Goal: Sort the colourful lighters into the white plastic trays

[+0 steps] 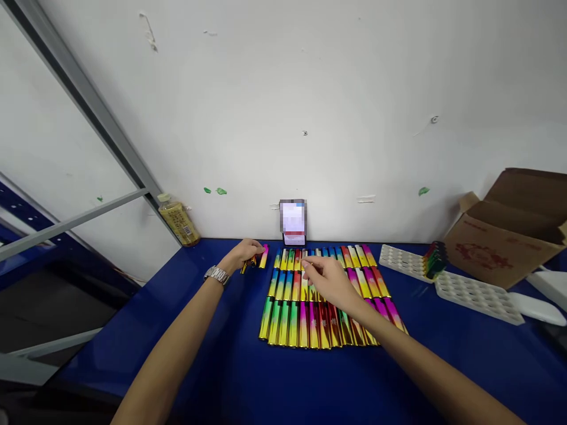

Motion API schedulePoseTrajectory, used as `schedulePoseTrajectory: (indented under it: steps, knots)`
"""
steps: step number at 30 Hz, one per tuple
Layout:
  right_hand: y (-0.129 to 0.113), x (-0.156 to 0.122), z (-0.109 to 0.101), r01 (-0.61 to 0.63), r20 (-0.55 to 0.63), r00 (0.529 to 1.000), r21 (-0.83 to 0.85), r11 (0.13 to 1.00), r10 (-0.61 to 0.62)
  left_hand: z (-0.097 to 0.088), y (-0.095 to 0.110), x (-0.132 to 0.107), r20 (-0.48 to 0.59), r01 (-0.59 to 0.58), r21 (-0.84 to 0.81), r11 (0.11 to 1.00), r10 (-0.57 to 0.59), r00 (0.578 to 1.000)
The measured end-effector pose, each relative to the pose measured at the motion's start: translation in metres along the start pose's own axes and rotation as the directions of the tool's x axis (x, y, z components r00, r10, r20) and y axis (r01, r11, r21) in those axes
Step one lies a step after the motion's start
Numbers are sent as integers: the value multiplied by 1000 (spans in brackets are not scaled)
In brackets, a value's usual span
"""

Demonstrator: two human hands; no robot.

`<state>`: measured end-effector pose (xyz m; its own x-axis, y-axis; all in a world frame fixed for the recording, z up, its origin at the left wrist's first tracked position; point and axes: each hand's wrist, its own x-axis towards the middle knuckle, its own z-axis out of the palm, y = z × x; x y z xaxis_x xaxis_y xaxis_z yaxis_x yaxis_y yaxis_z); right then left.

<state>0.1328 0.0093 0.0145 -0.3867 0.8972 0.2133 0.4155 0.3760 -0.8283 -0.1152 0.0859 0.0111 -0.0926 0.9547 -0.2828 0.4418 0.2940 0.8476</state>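
Shiny gradient-coloured lighters (283, 323) lie side by side in three rows on the blue table (212, 366). My left hand (244, 252), with a metal watch on the wrist, is closed around a few gold-ended lighters (249, 264) left of the rows. Next to its fingertips lies a pink and yellow lighter (264, 257). My right hand (326, 276) is over the top and middle rows, thumb and index finger pinched at a lighter in the top row. Its palm and forearm hide part of the rows.
A phone (294, 239) with a lit screen leans on the wall behind the rows. At the back left stands a yellow-labelled bottle (179, 221). To the right are white hole trays (473, 295), a clump of coloured lighters (434, 260) and an opened cardboard box (487, 248).
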Motion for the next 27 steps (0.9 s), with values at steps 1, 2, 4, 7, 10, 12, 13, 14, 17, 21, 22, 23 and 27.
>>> schedulePoseTrajectory:
  steps: [1,2,4,7,10,12,13,14,17,21,22,23,27]
  knots:
    - [0,-2,-3,-14,-7,1000,13,1000,14,2,-1,2,8,0,17,1000,0,1000]
    - [1,-3,-5,-33,-12,999,30,999,33,4,-2,3,17,-2,32,999,1,1000]
    - [0,-6,-9,-66,-16,998,54,996,67,8,-2,5,30,-6,61,998,4,1000]
    - [1,-10,-13,-80,-17,997,55,995,81,12,-2,5,32,-15,103,995,12,999]
    - [2,-12,-14,-76,-12,997,42,996,77,13,-3,7,19,-22,149,989,19,1000]
    - [2,-14,-14,-75,-5,997,46,996,75,14,-5,9,-2,-17,182,983,18,1000]
    - [2,-14,-14,-72,-1,997,52,996,72,14,-6,9,-12,-15,195,981,17,1000]
    - [2,-15,-14,-68,2,998,59,996,68,14,-7,10,-21,-12,206,978,17,1000]
    - [1,-17,-15,-67,-1,998,68,995,67,16,-7,10,-37,-12,231,973,22,999]
    - [0,-18,-15,-72,-7,997,76,994,73,21,-3,9,-60,-15,253,967,31,998]
    - [0,-19,-15,-70,-6,998,79,994,70,22,-2,9,-66,-17,257,966,35,997]
    - [0,-19,-16,-69,-3,998,81,994,70,23,-2,9,-71,-21,261,965,41,997]
    - [0,-21,-16,-92,17,996,83,992,91,22,-2,10,-69,-60,268,962,82,994]
